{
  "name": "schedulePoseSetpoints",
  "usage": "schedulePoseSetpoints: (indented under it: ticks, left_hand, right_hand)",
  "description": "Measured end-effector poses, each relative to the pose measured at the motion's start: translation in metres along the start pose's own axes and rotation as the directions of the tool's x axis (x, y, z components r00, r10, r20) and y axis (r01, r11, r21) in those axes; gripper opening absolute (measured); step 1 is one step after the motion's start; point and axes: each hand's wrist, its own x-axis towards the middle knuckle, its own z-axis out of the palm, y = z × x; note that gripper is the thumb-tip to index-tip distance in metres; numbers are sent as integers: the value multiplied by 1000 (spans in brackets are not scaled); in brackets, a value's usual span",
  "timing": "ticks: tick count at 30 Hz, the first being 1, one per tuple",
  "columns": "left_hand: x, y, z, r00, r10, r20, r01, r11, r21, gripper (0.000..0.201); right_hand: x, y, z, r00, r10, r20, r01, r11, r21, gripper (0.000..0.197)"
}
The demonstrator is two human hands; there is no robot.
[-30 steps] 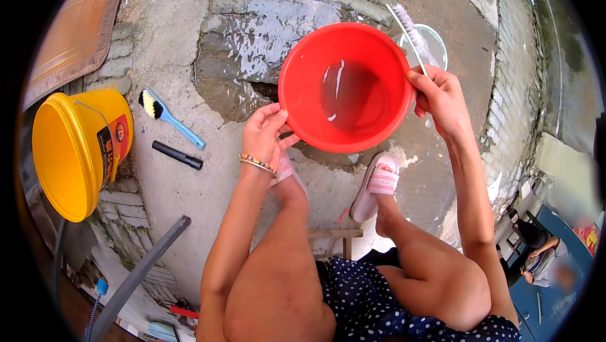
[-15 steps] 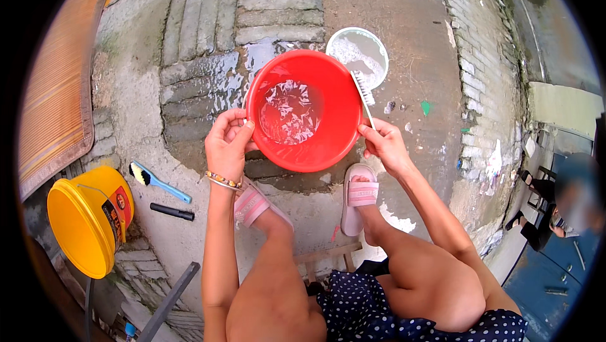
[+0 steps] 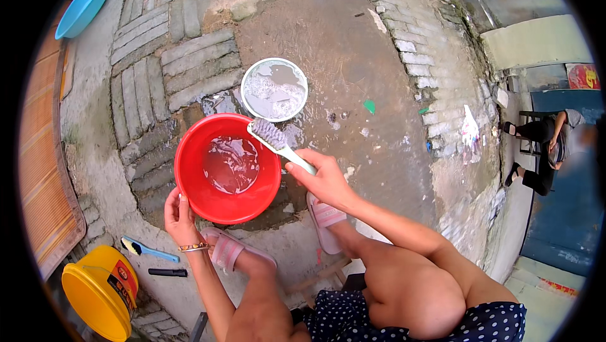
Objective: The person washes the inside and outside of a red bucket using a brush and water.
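A red plastic basin (image 3: pixel 189 171) with a little water in it rests on the wet paving in front of my feet. My left hand (image 3: pixel 178 216) grips its near rim. My right hand (image 3: pixel 325 181) holds a scrub brush (image 3: pixel 278 143) by its pale green handle, with the bristled head over the basin's far right rim. Just beyond the brush stands a round clear bowl (image 3: pixel 274 89) of soapy water. My feet are in pink slippers (image 3: pixel 325 216) behind the basin.
A yellow bucket (image 3: pixel 98 291) lies at the lower left, with a blue-handled brush (image 3: pixel 146 250) and a black stick (image 3: pixel 167 272) beside it. A light blue basin (image 3: pixel 82 4) sits far left. Another person (image 3: pixel 543 149) sits at the right by a wall.
The red basin has come down from a tilted, raised hold to rest on the ground. My right hand left its rim and took up the scrub brush.
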Motion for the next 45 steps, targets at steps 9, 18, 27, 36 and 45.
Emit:
schedulePoseSetpoints:
  ticks: [9,18,27,36,45]
  left_hand:
    - [8,-15,-16,986,144,-85,-130,980,149,30]
    - [3,-6,-10,977,181,-109,-161,972,173,24]
    - [1,-6,-8,986,158,-60,-150,981,121,25]
    - [2,-6,-7,989,147,-28,-145,987,70,26]
    - [3,-8,-11,990,138,-20,-136,988,77,25]
  right_hand:
    - [14,-27,19,865,-286,413,466,764,-446,36]
    - [62,-31,88,679,-308,666,732,233,-640,20]
    - [92,-2,104,775,-232,588,580,-106,-807,16]
    - [60,2,124,678,0,735,733,-78,-676,12]
    - [81,-13,113,793,-164,587,609,188,-771,20]
